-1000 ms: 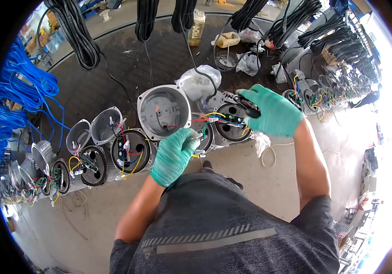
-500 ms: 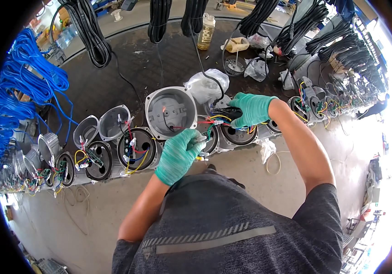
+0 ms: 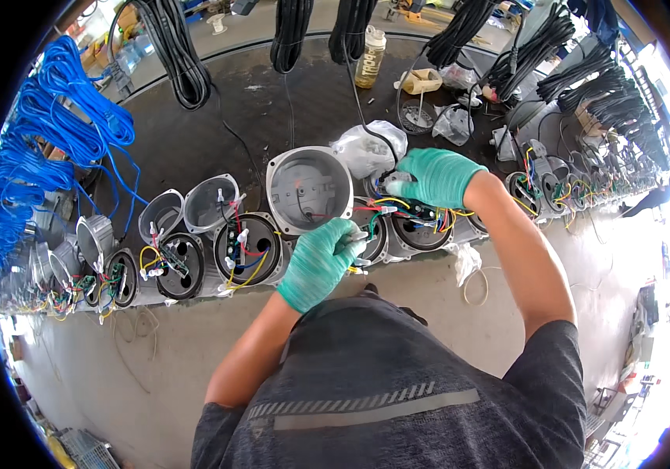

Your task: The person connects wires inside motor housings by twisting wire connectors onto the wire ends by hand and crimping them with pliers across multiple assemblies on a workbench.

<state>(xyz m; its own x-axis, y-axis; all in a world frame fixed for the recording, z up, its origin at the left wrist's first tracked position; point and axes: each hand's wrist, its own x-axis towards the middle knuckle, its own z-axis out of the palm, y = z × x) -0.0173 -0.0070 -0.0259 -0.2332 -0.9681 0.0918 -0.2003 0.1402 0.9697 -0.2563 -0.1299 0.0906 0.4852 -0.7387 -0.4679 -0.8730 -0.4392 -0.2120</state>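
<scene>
My left hand (image 3: 321, 266), in a green knit glove, pinches a small pale piece (image 3: 358, 237) beside red and green wires; the fingers hide its shape. Behind it stands an open round grey metal housing (image 3: 310, 190) with a wire running into its cavity. My right hand (image 3: 438, 181), also gloved, bends its fingers down over a small grey part (image 3: 388, 184) next to a clear plastic bag (image 3: 370, 148); the fingertips are hidden. Below that hand, a dark circuit board with wires (image 3: 428, 214) lies over a black-rimmed round base (image 3: 422, 233).
More opened housings with wired bases (image 3: 247, 248) line the near table edge on both sides. Coiled black cables (image 3: 171, 59) hang along the far side, blue cables (image 3: 77, 94) at left. A bottle (image 3: 370, 59) and a cream container (image 3: 421, 81) stand at the back.
The view has shifted, so the scene sits further right. A dark object under my right fingers is no longer there; those fingers now reach over the grey part. My left hand keeps its pinch.
</scene>
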